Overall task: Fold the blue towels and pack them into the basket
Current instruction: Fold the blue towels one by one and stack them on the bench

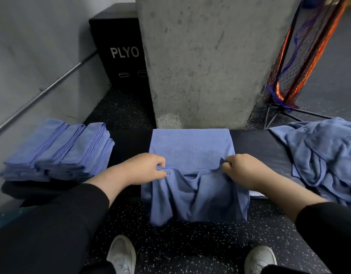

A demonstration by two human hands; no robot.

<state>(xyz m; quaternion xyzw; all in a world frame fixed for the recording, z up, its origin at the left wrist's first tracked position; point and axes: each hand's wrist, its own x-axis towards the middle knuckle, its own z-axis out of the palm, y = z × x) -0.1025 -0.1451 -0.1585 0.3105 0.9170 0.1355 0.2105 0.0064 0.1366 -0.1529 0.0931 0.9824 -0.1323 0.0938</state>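
Note:
A blue towel [190, 149] lies across the dark bench [255, 143], its near part hanging over the front edge. My left hand [145, 168] pinches the towel's edge on the left side. On the right side my right hand [243, 170] pinches the same edge. The edge sags between the two hands. At the left end of the bench stands a stack of folded blue towels [60, 151]. A heap of unfolded blue towels [326, 155] lies on the right end. No basket is in view.
A concrete pillar [210, 60] rises right behind the bench. A black box marked PLYO [121, 52] stands at the back left beside a grey wall with a metal rail [44, 91]. A netted stand [301, 56] is at the back right. My white shoes [121, 256] stand on speckled floor.

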